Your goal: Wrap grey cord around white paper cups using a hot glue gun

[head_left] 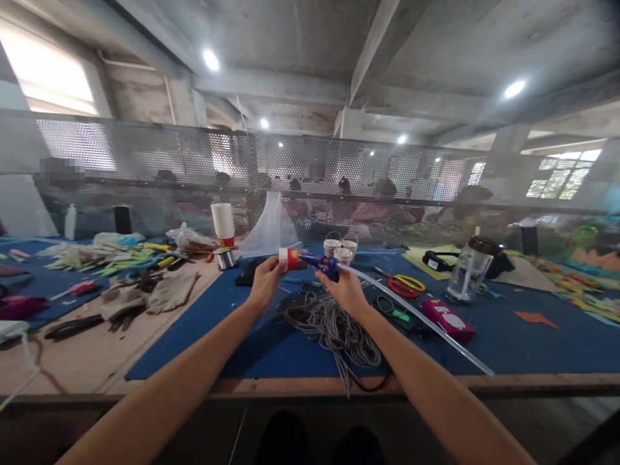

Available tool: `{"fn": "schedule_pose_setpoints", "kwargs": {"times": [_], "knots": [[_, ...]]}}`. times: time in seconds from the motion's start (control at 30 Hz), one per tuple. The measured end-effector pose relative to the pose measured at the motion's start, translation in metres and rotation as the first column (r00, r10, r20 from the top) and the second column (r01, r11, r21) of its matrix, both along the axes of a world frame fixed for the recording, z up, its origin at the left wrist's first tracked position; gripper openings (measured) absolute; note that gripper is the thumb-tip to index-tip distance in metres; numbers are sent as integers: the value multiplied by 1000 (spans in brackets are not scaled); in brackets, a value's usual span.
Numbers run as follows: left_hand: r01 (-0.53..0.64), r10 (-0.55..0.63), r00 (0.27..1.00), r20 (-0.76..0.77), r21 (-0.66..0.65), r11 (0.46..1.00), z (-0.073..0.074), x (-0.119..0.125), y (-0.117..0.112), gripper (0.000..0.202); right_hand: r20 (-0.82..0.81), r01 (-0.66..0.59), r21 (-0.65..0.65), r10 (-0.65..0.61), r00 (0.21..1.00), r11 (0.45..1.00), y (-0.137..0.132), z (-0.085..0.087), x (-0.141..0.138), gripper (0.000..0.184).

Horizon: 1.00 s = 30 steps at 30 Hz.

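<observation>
- Your bare forearms come in from the lower left and lower right of the frame, meeting near its centre.
- Your left hand has its fingers pinched around a small red-and-white paper cup, tipped on its side at the centre of the frame.
- Your right hand is wrapped around the grip of a blue plastic glue gun, its nozzle pointing at the cup; you cannot tell whether they touch.
- From the gun's back, a long translucent glue stick slants to the lower right, crossing the space beside a magenta box.
- Below your hands, a loose tangle of grey cord covers the middle of the blue mat and trails over its front edge.
- Just behind the gun, you have white cups with thin loop handles.
- Right of centre lie scissors with red and yellow handles; beyond them stands a clear bottle with a dark lid.
- Left of centre, you see a tall stack of paper cups, a spool of silvery wire and pale fabric gloves.
- Across the back runs a grey perforated screen.
</observation>
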<state>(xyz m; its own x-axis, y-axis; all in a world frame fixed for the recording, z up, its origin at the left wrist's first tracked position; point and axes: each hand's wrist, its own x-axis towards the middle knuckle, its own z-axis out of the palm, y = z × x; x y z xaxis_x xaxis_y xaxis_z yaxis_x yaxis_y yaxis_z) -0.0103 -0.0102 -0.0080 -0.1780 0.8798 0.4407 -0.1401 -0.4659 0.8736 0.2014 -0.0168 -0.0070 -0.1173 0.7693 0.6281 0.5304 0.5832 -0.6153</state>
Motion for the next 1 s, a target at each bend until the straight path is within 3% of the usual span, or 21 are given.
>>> {"fn": "schedule_pose_setpoints", "kwargs": {"times": [0.1, 0.27, 0.47, 0.6, 1.0], "knots": [[33, -32, 999, 20, -20, 999, 1, 2, -4, 39, -94, -24, 22, 26, 995, 999, 0, 0, -1, 38], [145, -146, 989, -14, -60, 988, 0, 7, -8, 35, -287, -203, -27, 187, 939, 979, -1, 6, -1, 38], [113, -110, 993, 31, -109, 988, 0, 8, -5, 37, -411, -339, -201, 235, 881, 919, 3, 7, -1, 38], [116, -111, 992, 53, -118, 986, 2, 8, -6, 39, -440, -399, -235, 269, 857, 886, 4, 4, -2, 35], [74, -50, 983, 178, -128, 989, 1, 1, 2, 36, -422, -385, -271, 251, 871, 882, -1, 8, -2, 37]]}}
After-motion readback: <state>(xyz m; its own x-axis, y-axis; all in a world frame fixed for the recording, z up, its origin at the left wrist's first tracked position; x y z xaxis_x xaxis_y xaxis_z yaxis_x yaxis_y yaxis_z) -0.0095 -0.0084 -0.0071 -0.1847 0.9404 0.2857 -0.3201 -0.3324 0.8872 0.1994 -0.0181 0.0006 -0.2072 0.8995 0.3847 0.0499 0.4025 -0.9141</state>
